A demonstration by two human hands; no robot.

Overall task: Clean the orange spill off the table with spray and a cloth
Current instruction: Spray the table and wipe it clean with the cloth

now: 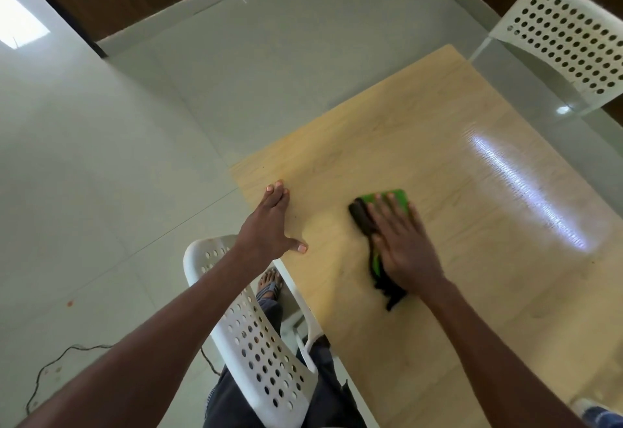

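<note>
A green and black cloth [364, 215] lies on the light wooden table [438, 164]. My right hand [403, 242] presses flat on top of the cloth, fingers spread and pointing away from me. My left hand [273, 225] rests flat on the table near its left edge, fingers together, thumb out, holding nothing. I see no orange spill on the tabletop and no spray bottle in view. A wet sheen glints on the table to the right of the cloth.
A white perforated chair [256, 333] stands below my left arm at the table's near edge. Another white perforated chair [569, 40] stands at the far right. A black cable [50, 363] lies on the pale tiled floor at lower left, with small orange spots [69, 303] nearby.
</note>
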